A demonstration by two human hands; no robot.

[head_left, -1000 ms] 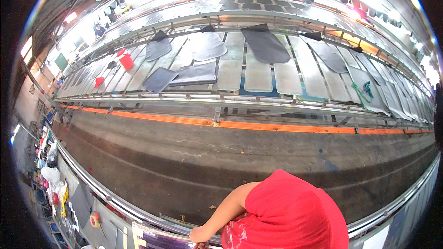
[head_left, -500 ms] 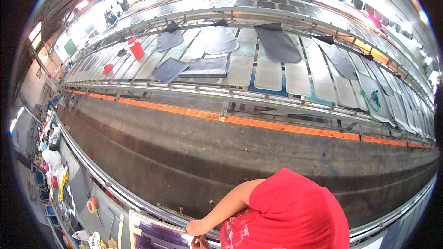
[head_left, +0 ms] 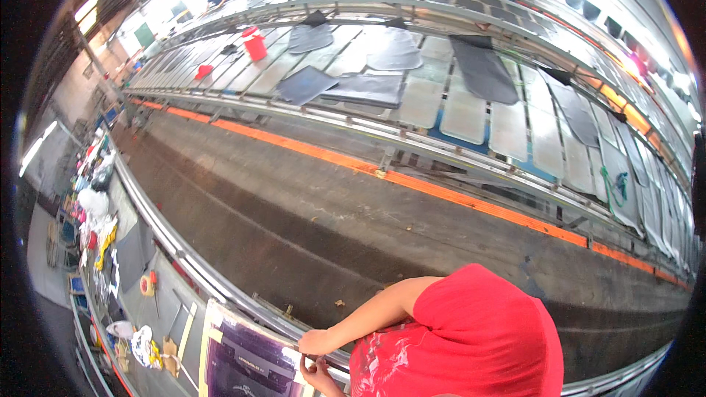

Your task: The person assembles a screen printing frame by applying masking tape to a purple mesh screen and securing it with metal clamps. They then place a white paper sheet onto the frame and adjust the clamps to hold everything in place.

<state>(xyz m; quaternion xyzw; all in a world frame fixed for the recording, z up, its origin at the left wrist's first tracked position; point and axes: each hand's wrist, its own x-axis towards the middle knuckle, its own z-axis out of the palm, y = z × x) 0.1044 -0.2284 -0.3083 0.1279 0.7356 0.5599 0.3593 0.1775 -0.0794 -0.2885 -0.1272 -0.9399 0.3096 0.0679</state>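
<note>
A flat framed panel (head_left: 250,360), purple-dark with pale tape-like edging, lies on the near table at the lower edge. My right arm, in a red short sleeve, reaches across to its far right corner. There my right hand (head_left: 318,342) is closed, its fingertips at the panel's edge; what it grips is too small to make out. Just below, my left hand (head_left: 318,376) has bent fingers drawn up close to the right hand, beside the same edge. Anything between those fingers is hidden.
A tape roll (head_left: 148,284), a pale strip (head_left: 187,334) and crumpled wrappings (head_left: 145,345) lie left of the panel. A metal rail (head_left: 184,257) edges this table. Across the concrete aisle (head_left: 294,198), a long table carries grey sheets (head_left: 482,70) and a red jug (head_left: 254,44).
The view has turned, so the far table sits farther right and more of the panel shows. More of my left hand is visible; both hands stay at the panel's edge.
</note>
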